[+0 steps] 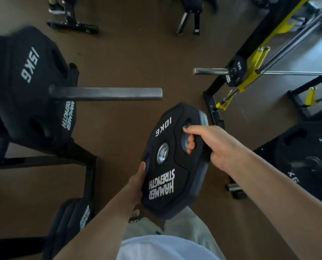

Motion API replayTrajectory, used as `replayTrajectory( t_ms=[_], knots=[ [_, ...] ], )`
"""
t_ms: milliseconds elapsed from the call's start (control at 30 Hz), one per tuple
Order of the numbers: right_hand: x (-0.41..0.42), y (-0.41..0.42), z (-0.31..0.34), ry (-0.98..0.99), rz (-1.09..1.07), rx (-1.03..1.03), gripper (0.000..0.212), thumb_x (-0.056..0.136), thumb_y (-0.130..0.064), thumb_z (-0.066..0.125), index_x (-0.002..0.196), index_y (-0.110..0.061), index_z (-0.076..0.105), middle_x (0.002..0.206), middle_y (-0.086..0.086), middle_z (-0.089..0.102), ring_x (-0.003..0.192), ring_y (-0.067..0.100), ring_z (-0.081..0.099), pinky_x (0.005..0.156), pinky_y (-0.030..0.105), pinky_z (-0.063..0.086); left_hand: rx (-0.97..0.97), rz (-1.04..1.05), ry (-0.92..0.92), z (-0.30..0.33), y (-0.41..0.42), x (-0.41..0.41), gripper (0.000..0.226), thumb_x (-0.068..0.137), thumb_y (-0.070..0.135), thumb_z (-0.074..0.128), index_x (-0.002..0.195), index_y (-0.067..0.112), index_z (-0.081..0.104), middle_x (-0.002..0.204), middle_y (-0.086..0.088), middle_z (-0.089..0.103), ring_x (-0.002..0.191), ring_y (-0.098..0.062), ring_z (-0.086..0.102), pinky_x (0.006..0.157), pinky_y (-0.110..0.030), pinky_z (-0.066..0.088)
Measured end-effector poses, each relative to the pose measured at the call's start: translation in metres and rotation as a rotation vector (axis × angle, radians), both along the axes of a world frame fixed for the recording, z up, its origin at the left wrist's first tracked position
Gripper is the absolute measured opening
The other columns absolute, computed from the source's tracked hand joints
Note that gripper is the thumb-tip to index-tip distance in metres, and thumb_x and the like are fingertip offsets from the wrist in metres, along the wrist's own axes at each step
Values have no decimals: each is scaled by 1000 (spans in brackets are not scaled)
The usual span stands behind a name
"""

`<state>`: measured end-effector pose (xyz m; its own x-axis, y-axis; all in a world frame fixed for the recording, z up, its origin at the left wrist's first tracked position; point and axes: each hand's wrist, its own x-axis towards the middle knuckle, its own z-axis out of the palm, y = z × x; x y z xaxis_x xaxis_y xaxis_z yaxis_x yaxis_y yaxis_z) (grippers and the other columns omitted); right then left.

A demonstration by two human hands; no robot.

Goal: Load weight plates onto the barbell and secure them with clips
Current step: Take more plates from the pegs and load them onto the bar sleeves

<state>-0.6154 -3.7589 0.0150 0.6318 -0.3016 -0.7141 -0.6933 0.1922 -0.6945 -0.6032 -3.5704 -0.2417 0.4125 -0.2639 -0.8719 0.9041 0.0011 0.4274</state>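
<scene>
I hold a black 10 kg weight plate (172, 177) in front of my body with both hands, its printed face toward me. My right hand (210, 145) grips its upper right rim, fingers hooked through a grip hole. My left hand (137, 182) clasps its lower left edge. To the upper left a bare steel barbell sleeve (107, 93) points right, with a black 15 kg plate (27, 85) seated at its inner end. The sleeve's free end lies above the plate I hold, apart from it. No clip is visible.
A yellow and black rack (250, 72) at the right carries a second bar (210, 71) with a small 5 kg plate (236, 71). More black plates rest on storage pegs at the right (306, 160) and lower left (72, 222). Bench legs (73, 25) stand on the brown floor beyond.
</scene>
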Motion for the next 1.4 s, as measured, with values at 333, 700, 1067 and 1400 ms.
replayTrajectory(
  t_ms=[333,700,1067,1400],
  knots=[
    [119,-99,-24,16,181,52,37,95,-19,71,61,-6,62,60,10,62,53,20,65,54,25,55,-161,165,95,-14,-85,69,66,99,59,48,134,5,66,125,-20,71,107,-33,72,92,-45,58],
    [223,-130,-14,27,426,64,32,94,-12,68,62,-7,62,62,9,62,53,19,65,56,25,56,-33,386,136,-18,-127,124,56,103,56,48,105,4,69,96,-16,75,80,-27,68,86,-40,51],
    [272,-105,-14,68,456,61,24,90,-13,70,66,-11,66,65,5,66,59,16,68,63,28,56,-93,303,179,-11,-119,154,43,106,40,47,104,2,66,75,-15,75,57,-23,73,50,-28,58],
    [292,-103,-17,67,390,28,22,91,-12,69,69,-11,67,64,5,66,60,16,67,80,36,56,-30,315,163,3,-115,190,40,106,43,51,96,7,68,81,-13,74,68,-23,72,64,-30,58]
  ],
)
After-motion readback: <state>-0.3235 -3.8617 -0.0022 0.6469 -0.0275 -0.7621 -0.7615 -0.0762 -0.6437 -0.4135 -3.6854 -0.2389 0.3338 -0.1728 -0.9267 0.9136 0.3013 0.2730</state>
